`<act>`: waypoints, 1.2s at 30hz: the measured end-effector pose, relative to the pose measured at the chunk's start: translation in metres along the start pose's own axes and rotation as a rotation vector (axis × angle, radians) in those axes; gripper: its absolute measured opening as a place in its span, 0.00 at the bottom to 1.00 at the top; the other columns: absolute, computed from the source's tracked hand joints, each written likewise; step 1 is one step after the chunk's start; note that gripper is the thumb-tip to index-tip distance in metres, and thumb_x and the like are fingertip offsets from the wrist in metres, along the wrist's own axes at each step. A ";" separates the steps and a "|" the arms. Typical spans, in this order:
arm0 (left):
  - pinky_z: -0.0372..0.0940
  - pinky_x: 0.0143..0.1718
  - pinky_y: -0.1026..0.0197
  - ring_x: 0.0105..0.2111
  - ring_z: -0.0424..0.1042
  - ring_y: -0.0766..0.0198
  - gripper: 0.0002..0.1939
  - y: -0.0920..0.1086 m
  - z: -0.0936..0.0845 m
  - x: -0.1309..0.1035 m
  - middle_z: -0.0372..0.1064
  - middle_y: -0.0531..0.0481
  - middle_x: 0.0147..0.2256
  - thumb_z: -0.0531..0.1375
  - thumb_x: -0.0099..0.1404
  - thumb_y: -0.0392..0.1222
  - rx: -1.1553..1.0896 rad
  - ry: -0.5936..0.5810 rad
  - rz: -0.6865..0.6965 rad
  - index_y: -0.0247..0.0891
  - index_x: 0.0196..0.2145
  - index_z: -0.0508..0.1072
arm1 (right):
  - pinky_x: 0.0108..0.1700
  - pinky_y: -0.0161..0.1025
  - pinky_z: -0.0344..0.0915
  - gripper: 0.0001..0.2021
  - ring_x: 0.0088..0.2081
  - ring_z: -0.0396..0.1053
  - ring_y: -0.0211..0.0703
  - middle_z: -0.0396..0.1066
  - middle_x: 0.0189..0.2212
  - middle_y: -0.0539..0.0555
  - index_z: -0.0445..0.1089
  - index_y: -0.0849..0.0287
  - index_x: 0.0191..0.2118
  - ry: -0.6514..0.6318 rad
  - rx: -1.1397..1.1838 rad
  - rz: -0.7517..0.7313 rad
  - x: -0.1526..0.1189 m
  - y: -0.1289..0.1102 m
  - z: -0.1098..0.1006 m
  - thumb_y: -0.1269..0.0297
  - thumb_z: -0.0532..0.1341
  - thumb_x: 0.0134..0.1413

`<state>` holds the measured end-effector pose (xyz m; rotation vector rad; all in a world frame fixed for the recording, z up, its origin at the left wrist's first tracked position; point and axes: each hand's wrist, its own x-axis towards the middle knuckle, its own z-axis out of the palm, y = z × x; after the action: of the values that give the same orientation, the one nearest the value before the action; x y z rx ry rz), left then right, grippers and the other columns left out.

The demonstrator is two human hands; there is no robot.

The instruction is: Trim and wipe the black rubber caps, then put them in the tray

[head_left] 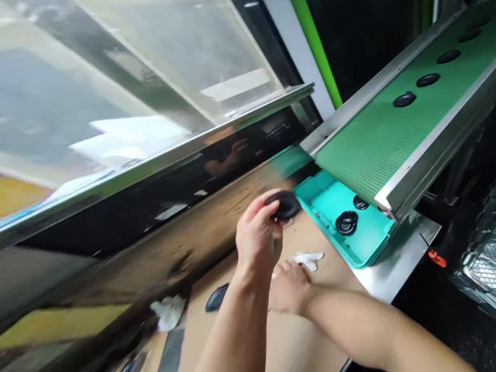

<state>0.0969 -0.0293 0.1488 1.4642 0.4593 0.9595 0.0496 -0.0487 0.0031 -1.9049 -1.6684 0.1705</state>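
My left hand (259,235) is raised over the cardboard-covered table, its thumb and fingers pinching a black round part (285,205). That part looks like a thick ring or shallow cup with a sunken middle. Lower down, my right hand (291,287) lies on the cardboard (306,336), partly behind the left wrist. Its fingers seem spread flat, though some are hidden. A crumpled white scrap (310,260) is just beyond its fingers. Another black round part (217,298) rests on the cardboard left of my left forearm, which partly covers it.
A teal bin (362,253) holding black round parts (346,222) stands under the end of a green conveyor belt (372,139). Several black parts (404,99) lie in line on the belt. A black-edged machine panel runs along the left. An orange-handled tool (437,258) is at right.
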 end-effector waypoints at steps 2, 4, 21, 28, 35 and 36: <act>0.61 0.22 0.73 0.27 0.70 0.71 0.14 -0.023 -0.077 -0.027 0.77 0.51 0.34 0.67 0.51 0.36 -0.077 0.212 -0.184 0.35 0.38 0.80 | 0.50 0.51 0.70 0.14 0.50 0.70 0.58 0.74 0.47 0.62 0.78 0.59 0.46 -0.021 -0.029 0.004 0.001 0.001 0.007 0.57 0.61 0.64; 0.64 0.24 0.73 0.27 0.71 0.72 0.13 -0.048 -0.139 -0.055 0.77 0.52 0.32 0.67 0.49 0.33 -0.111 0.385 -0.279 0.34 0.36 0.79 | 0.50 0.51 0.69 0.14 0.50 0.69 0.58 0.74 0.45 0.62 0.77 0.59 0.47 -0.019 -0.034 0.014 0.003 0.005 0.009 0.57 0.61 0.62; 0.70 0.57 0.57 0.48 0.79 0.58 0.19 -0.104 -0.183 -0.099 0.79 0.39 0.42 0.49 0.77 0.41 -0.846 0.346 -0.489 0.30 0.46 0.78 | 0.56 0.45 0.66 0.16 0.53 0.66 0.51 0.71 0.54 0.60 0.76 0.53 0.56 0.247 -0.016 -0.145 0.001 -0.027 0.023 0.60 0.56 0.70; 0.69 0.58 0.56 0.50 0.78 0.58 0.18 -0.108 -0.184 -0.097 0.79 0.39 0.45 0.49 0.77 0.41 -0.866 0.332 -0.497 0.33 0.42 0.78 | 0.58 0.49 0.64 0.19 0.54 0.63 0.54 0.69 0.58 0.64 0.74 0.56 0.60 0.167 -0.160 -0.098 0.000 -0.022 0.020 0.61 0.54 0.70; 0.68 0.60 0.55 0.52 0.76 0.57 0.17 -0.108 -0.182 -0.099 0.79 0.39 0.44 0.50 0.77 0.40 -0.847 0.336 -0.478 0.33 0.40 0.78 | 0.56 0.50 0.64 0.18 0.51 0.63 0.56 0.69 0.57 0.65 0.75 0.58 0.58 0.099 -0.209 -0.052 0.004 -0.028 0.014 0.62 0.54 0.70; 0.68 0.60 0.54 0.53 0.76 0.56 0.17 -0.109 -0.182 -0.099 0.79 0.39 0.44 0.50 0.76 0.40 -0.847 0.332 -0.475 0.33 0.40 0.78 | 0.56 0.50 0.64 0.18 0.51 0.63 0.56 0.69 0.58 0.64 0.74 0.58 0.58 0.091 -0.204 -0.069 0.004 -0.028 0.013 0.62 0.54 0.70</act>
<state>-0.0726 0.0245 -0.0030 0.4042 0.5205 0.8495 0.0204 -0.0392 0.0082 -1.9664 -1.7425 -0.1173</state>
